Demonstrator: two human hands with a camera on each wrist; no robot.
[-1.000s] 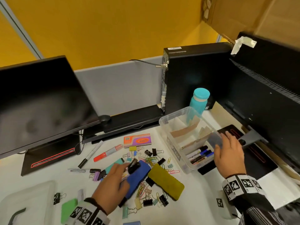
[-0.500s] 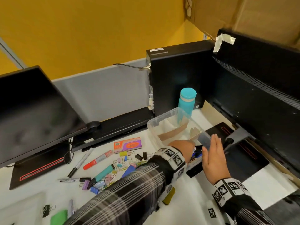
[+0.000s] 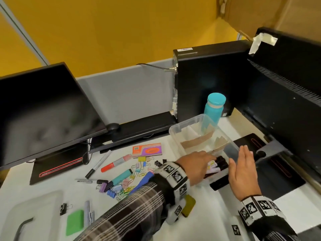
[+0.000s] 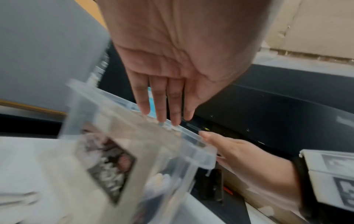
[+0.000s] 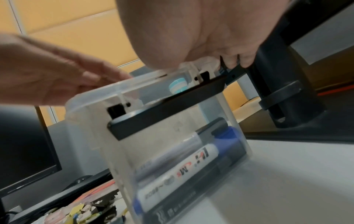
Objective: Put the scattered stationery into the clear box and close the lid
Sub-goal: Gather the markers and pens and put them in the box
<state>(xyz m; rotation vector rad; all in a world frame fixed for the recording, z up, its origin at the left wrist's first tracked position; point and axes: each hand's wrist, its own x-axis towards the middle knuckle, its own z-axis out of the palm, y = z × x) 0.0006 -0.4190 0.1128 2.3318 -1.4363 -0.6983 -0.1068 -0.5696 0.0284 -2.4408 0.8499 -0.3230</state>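
1. The clear plastic box with cardboard dividers (image 3: 194, 134) sits right of centre in the head view, on the white desk (image 3: 205, 214), in front of the teal bottle (image 3: 214, 108). It looks thin-walled and light, so I judge it would skid or flex if pushed on one side only.

2. The left hand (image 3: 196, 165) reaches over the box's near end, above the fat markers (image 3: 220, 164) lying in the nearest compartment. The left wrist view shows its fingers straight and together with nothing between them; it holds nothing.

3. The right hand (image 3: 243, 169) is flat and uncurled against the box's near right side, bracing it rather than gripping. From the right wrist view its fingertips rest at the rim.

4. The markers (image 5: 178, 171) are stiff, smooth cylinders; they will roll, so laying them parallel suits the compartment.

5. Left of centre in the head view lies the remaining scatter: a pile of coloured paper clips and binder clips (image 3: 125, 185), a teal highlighter (image 3: 122, 175), a red-capped marker (image 3: 116, 162), a thin black pen (image 3: 98, 164), an orange and purple packet (image 3: 147, 150) and a green eraser (image 3: 75, 221). The clips are small, slippery and tangled, best pinched in bunches; pens are best taken mid-barrel.

6. The clear lid with its dark handle (image 3: 26, 221) lies at lower left, well apart from the box. It is probably flexible, best lifted by its edges.
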